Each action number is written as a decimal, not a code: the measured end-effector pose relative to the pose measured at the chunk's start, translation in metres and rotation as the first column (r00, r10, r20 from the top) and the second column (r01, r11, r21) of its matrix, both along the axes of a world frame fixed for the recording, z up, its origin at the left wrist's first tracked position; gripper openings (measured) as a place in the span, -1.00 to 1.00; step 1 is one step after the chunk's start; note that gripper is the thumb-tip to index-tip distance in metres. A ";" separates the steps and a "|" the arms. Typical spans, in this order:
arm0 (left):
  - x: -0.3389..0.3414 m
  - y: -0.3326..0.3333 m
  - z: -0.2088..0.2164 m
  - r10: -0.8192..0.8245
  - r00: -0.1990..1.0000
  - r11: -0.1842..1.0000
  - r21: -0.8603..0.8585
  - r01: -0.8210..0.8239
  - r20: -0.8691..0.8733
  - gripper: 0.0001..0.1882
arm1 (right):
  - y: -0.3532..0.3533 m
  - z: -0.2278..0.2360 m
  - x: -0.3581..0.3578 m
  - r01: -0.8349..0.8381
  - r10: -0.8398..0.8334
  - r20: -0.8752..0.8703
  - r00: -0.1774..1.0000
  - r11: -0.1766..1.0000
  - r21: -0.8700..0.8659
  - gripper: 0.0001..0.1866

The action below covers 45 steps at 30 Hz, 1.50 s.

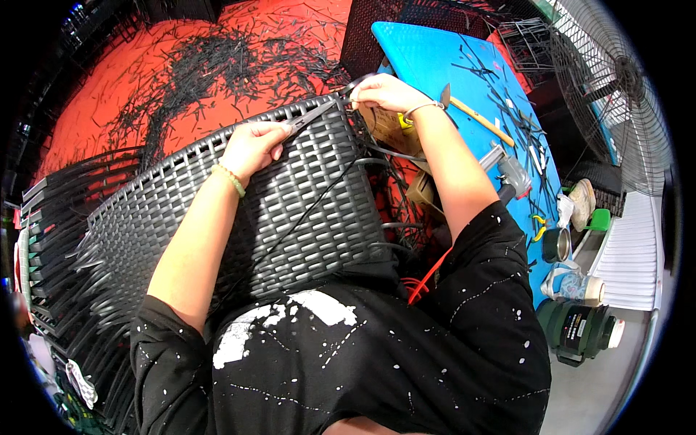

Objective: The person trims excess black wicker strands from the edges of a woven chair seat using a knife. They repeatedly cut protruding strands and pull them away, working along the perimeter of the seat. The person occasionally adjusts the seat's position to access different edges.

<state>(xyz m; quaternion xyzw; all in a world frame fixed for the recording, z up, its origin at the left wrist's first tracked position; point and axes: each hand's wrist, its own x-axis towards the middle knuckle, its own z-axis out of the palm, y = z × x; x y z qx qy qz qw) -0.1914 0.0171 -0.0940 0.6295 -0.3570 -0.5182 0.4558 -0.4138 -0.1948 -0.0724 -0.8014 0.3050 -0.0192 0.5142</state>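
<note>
A panel woven from black plastic strips [312, 188] leans across my lap, its top edge running up to the right. Closed around a flat, tapered grey metal tool [312, 117] is my left hand [255, 148]; the tool's point lies at the panel's upper right corner, and its handle end is hidden in the fingers. At that corner my right hand [388, 94] pinches a black strip [359, 81] between thumb and fingers. A loose thin black strand [312, 210] hangs across the weave.
Beside me on the right, a blue table [428, 61] carries a wooden-handled hammer [482, 122], a grey power tool [511, 174], yellow pliers [539, 228] and a metal cup [557, 245]. Black scraps [210, 65] litter the red floor. A large fan [616, 87] stands at right.
</note>
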 end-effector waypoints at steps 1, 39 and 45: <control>0.000 -0.001 -0.001 -0.013 1.000 1.000 -0.009 0.013 0.006 -0.76 | -0.007 -0.008 0.001 -0.038 0.041 0.065 0.997 0.998 -0.045 -0.78; -0.001 -0.038 0.006 0.220 0.901 0.961 -0.242 -0.135 0.373 -0.54 | 0.022 -0.052 0.018 0.201 -0.143 0.161 0.977 0.869 -0.451 -0.62; -0.023 -0.080 0.013 -0.053 0.661 0.992 -0.036 0.120 0.748 -0.50 | 0.015 -0.057 0.019 0.162 -0.077 0.240 0.968 0.920 -0.356 -0.62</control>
